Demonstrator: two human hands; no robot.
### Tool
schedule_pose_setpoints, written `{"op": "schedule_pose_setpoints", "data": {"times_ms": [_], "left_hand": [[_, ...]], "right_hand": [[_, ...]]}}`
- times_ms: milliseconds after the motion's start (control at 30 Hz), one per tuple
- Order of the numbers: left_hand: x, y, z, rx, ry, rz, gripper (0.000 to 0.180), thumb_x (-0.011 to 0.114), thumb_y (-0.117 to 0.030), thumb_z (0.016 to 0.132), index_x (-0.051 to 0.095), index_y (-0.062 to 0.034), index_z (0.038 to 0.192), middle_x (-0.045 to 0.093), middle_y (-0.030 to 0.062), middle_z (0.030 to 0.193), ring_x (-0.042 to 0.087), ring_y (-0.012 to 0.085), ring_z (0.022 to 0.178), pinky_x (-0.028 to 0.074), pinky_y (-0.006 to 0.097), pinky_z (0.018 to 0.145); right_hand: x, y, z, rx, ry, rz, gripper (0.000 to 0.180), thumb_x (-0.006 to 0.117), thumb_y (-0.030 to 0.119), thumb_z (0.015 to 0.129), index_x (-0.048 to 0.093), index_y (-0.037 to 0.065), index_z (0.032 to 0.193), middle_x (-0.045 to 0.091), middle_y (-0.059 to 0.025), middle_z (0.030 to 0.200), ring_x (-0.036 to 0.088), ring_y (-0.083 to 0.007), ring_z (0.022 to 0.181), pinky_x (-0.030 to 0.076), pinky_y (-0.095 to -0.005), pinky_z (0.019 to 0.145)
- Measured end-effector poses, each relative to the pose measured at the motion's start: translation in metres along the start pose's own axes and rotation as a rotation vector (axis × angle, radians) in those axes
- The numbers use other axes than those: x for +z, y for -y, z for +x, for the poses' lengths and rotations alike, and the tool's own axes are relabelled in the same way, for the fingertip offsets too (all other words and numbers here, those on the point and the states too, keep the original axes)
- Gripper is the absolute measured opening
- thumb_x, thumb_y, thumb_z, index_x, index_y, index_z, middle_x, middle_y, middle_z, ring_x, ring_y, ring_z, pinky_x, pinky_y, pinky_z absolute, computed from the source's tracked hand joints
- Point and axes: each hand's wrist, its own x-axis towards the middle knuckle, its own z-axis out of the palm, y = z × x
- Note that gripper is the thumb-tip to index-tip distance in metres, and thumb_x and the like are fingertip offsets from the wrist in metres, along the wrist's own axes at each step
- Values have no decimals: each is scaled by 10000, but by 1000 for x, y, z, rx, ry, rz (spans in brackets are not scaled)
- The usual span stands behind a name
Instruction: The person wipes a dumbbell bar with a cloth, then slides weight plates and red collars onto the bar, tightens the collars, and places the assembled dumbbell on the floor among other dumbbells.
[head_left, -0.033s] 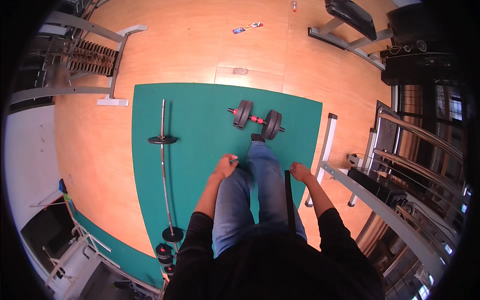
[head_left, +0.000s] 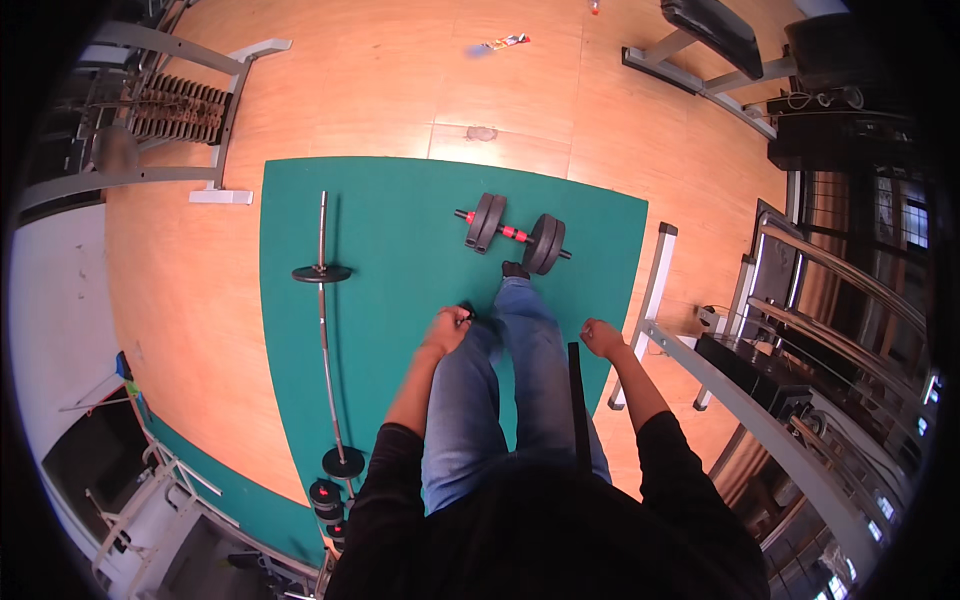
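Observation:
My left hand [head_left: 447,328] hangs over my left thigh with its fingers curled in and nothing visible in them. My right hand [head_left: 601,340] is loosely closed, out to the right of my right leg, and I see nothing in it. A black strap [head_left: 577,400] hangs from my waist and ends just beside that hand, seemingly apart from it. Ahead of my right foot [head_left: 515,270], a dumbbell [head_left: 513,234] with black plates and a red-and-black handle lies on the green mat [head_left: 400,220]. Neither hand touches it. My left foot [head_left: 466,311] shows partly beyond my left hand.
A barbell [head_left: 326,350] with small black plates lies along the mat's left side, with more dumbbells [head_left: 327,502] at its near end. Weight machines stand far left, and a grey metal frame [head_left: 720,380] rises on the right. A colourful wrapper [head_left: 505,43] lies ahead.
My left foot has come into sight past my left hand. The hands keep nearly the same place and shape. The mat, barbell and dumbbell sit slightly higher in view.

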Motion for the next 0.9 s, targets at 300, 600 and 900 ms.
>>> {"op": "schedule_pose_setpoints", "data": {"times_ms": [300,600,900], "left_hand": [[-31,43,158,-146,230,411,327,611,-197,803,578,-74,1105,549,148,1172,550,296,1070,462,391,896],[14,81,353,284,-112,1045,446,589,-133,814,447,-103,1235,516,93,1206,473,232,1178,391,423,987],[43,86,420,41,319,1068,233,461,-155,889,557,-93,1093,632,98,1109,574,263,1084,405,434,946]], "right_hand": [[-50,16,194,12,-104,53,299,594,181,796,544,58,1063,570,-158,1098,561,-327,1034,477,-435,857],[26,-23,327,233,-196,-277,470,633,135,759,458,54,1187,500,-127,1189,530,-323,1101,490,-441,868],[48,-55,371,132,-119,-60,312,630,282,749,650,117,1014,639,-142,1056,607,-314,1010,496,-396,837]]}}
